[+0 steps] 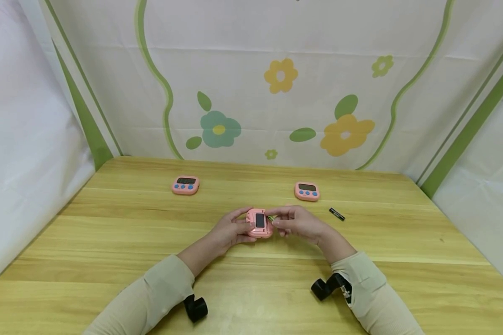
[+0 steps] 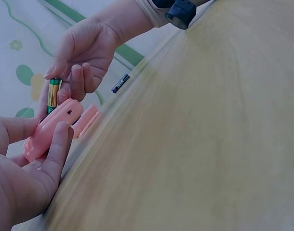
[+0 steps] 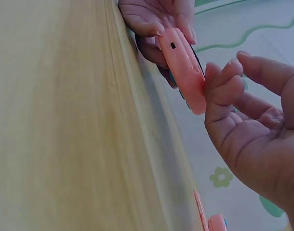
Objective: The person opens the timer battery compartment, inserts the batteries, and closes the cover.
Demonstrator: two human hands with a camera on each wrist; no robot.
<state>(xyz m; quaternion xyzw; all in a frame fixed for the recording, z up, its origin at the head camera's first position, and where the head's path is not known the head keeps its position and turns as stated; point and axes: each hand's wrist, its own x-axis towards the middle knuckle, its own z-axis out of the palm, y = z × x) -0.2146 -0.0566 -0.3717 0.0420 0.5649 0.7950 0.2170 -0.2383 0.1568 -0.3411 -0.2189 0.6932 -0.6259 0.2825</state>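
My left hand [image 1: 231,231] grips a pink digital timer [image 1: 251,230] by its edges, its back with a dark rectangular patch turned up toward the head camera. Between thumb and finger, my right hand [image 1: 299,224] pinches a green-and-gold battery [image 2: 53,94]. The battery's lower end meets the back of the timer in the left wrist view; how far it sits inside cannot be told. From the right wrist camera, the timer's pink side [image 3: 183,65] with a small dark slot is visible, while the right fingers hide the battery.
Two more pink timers lie face up toward the back of the wooden table, one at left [image 1: 186,185] and one at right [image 1: 307,191]. A black battery [image 1: 337,214] lies right of my right hand. Behind the table hangs a flower-printed cloth [image 1: 251,102].
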